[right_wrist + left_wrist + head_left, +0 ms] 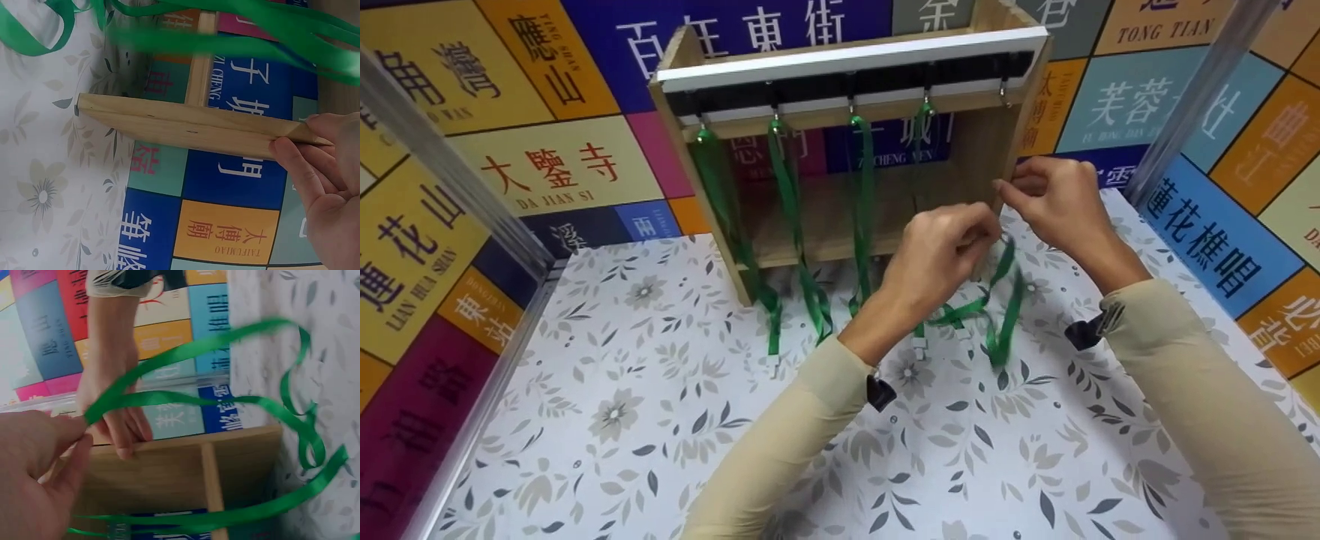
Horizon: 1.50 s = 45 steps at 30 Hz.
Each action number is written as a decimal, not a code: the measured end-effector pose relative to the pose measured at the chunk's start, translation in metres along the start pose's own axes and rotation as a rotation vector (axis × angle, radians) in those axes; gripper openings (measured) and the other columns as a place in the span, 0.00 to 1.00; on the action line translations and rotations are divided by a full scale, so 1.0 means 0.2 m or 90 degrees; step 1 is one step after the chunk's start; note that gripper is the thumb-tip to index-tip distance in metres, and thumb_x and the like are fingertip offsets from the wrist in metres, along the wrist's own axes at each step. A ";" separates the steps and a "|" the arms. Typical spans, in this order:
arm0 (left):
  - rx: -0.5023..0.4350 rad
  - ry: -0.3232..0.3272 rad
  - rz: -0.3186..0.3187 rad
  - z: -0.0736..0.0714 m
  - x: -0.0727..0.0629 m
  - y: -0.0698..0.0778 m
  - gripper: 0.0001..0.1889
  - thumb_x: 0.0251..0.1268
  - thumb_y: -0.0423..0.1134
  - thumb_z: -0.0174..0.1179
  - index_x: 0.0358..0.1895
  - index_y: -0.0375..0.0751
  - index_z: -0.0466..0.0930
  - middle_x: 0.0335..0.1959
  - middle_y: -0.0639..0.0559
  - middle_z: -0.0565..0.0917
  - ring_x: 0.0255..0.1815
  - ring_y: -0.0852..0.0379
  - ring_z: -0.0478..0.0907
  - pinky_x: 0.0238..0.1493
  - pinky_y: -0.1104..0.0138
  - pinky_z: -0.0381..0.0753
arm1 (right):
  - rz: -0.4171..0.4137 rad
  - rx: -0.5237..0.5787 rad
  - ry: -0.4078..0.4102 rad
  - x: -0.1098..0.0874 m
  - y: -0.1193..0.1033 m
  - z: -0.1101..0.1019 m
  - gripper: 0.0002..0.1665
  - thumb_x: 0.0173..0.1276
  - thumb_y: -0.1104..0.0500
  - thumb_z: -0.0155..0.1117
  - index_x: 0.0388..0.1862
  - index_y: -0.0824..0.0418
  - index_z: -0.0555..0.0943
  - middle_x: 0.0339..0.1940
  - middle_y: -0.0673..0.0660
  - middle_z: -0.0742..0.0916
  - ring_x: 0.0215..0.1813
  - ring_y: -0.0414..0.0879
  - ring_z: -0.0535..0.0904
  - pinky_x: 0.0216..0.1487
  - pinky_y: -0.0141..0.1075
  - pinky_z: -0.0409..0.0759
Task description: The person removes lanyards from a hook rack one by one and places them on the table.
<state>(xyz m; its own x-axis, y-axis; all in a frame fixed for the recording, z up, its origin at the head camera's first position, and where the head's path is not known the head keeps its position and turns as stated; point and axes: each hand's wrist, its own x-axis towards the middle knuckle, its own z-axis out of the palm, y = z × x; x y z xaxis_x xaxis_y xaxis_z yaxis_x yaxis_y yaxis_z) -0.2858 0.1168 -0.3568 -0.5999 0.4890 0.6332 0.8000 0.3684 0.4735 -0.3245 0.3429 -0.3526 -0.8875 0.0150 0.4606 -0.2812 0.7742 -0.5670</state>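
Note:
My left hand (937, 255) pinches a green lanyard (191, 349) between thumb and forefinger. The strap hangs down in a loop in front of the right part of a wooden rack (851, 86). With thumb and fingers, my right hand (1057, 202) grips the edge of the rack's right side panel (185, 126). Several other green lanyards (787, 180) hang from metal hooks along the rack's black and white top bar. The rightmost hook (1003, 94) carries no strap. In the left wrist view, the right hand (112, 394) shows behind the held strap.
A white cloth with a floral print (615, 412) covers the table. White clips (772, 364) on the lanyards' lower ends lie on it near the rack's foot. Colourful panels with Chinese lettering (570, 172) stand behind and at both sides, with metal posts (1200, 97) at the corners.

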 end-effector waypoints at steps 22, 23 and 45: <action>-0.072 0.129 0.124 -0.53 0.47 0.41 0.13 0.83 0.37 0.61 0.61 0.35 0.85 0.60 0.45 0.89 0.63 0.64 0.86 0.69 0.82 0.76 | 0.073 0.002 -0.071 0.02 0.02 -0.04 0.28 0.81 0.43 0.66 0.61 0.66 0.86 0.58 0.66 0.91 0.57 0.60 0.87 0.63 0.58 0.87; -0.078 0.126 0.115 -0.53 0.48 0.42 0.14 0.83 0.37 0.61 0.62 0.35 0.84 0.61 0.45 0.89 0.64 0.64 0.86 0.69 0.82 0.76 | 0.072 0.001 -0.069 0.02 0.02 -0.04 0.28 0.81 0.42 0.65 0.60 0.66 0.86 0.57 0.66 0.91 0.57 0.60 0.87 0.63 0.58 0.87; -0.078 0.065 0.140 -0.45 0.48 0.44 0.10 0.83 0.35 0.60 0.57 0.35 0.86 0.56 0.45 0.90 0.58 0.62 0.86 0.65 0.84 0.77 | 0.053 0.042 -0.047 0.02 0.02 -0.02 0.25 0.78 0.40 0.68 0.55 0.58 0.92 0.53 0.59 0.94 0.57 0.56 0.93 0.60 0.35 0.90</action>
<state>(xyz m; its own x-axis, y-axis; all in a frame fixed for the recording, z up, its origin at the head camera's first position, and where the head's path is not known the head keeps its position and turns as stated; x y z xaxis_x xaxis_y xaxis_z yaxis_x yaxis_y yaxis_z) -0.2731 0.1250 -0.1995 -0.4132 0.4626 0.7844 0.9092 0.1608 0.3841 -0.3274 0.3486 -0.3492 -0.9323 0.0288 0.3606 -0.2272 0.7292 -0.6455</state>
